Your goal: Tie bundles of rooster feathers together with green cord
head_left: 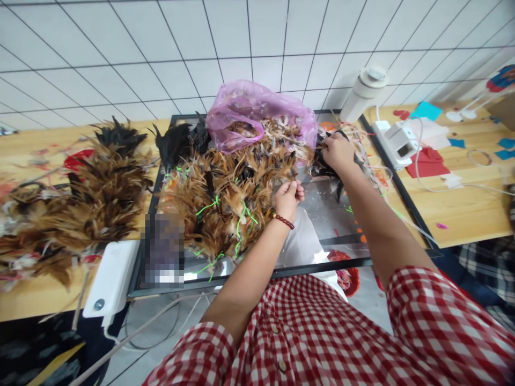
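Observation:
My left hand (287, 199), with a dark red bead bracelet (284, 221) at the wrist, is closed with thumb and fingers pressed together. Whatever it may hold is too small to make out. Beside it lies a heap of brown feathers (225, 198), with bright green ties (241, 214) among them. Farther right, my right hand (338, 151) reaches into a pile of black feathers (326, 163), its fingers closed on some of them. Behind the brown heap, a pink plastic bag (277, 104) lies with its mouth toward me, full of loose brown feathers.
A black-framed glass panel (322, 206) lies under the feathers on the wooden table (475, 214). More brown feathers (108, 198) and a white power bank (110, 279) are at left. At right stand a white bottle (364, 94) and a power strip with chargers (396, 143), beside red cloth (427, 162).

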`<action>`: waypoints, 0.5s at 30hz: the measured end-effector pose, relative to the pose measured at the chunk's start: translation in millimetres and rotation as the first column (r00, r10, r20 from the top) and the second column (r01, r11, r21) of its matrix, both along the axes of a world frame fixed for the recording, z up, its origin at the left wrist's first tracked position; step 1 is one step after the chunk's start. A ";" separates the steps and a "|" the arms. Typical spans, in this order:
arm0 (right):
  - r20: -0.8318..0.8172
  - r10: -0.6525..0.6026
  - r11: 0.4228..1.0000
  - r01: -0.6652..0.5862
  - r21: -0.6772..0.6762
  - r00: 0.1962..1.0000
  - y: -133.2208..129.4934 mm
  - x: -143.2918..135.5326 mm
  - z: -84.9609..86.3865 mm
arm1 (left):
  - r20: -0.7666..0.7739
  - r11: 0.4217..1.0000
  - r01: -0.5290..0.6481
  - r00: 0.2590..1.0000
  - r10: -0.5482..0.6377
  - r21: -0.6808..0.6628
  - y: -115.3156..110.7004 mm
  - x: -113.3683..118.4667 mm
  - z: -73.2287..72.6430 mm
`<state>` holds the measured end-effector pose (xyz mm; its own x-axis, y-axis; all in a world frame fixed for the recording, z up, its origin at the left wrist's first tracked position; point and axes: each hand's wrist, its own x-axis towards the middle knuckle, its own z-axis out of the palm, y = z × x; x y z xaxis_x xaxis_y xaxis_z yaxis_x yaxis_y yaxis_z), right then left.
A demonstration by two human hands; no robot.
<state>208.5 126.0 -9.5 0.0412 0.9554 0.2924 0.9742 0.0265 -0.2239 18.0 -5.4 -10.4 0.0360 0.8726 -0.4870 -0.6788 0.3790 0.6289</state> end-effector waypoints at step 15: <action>-0.922 0.063 0.984 -0.180 -0.008 0.382 -42.2 2.4 40.0 | 0.044 0.999 0.006 0.999 -0.004 -0.046 0.2 -1.6 7.1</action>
<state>211.0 83.8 30.5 0.1084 0.9918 0.0677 0.1645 0.0492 -0.9852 16.4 -5.2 -3.3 0.0624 0.8490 -0.5247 -0.7034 0.4104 0.5803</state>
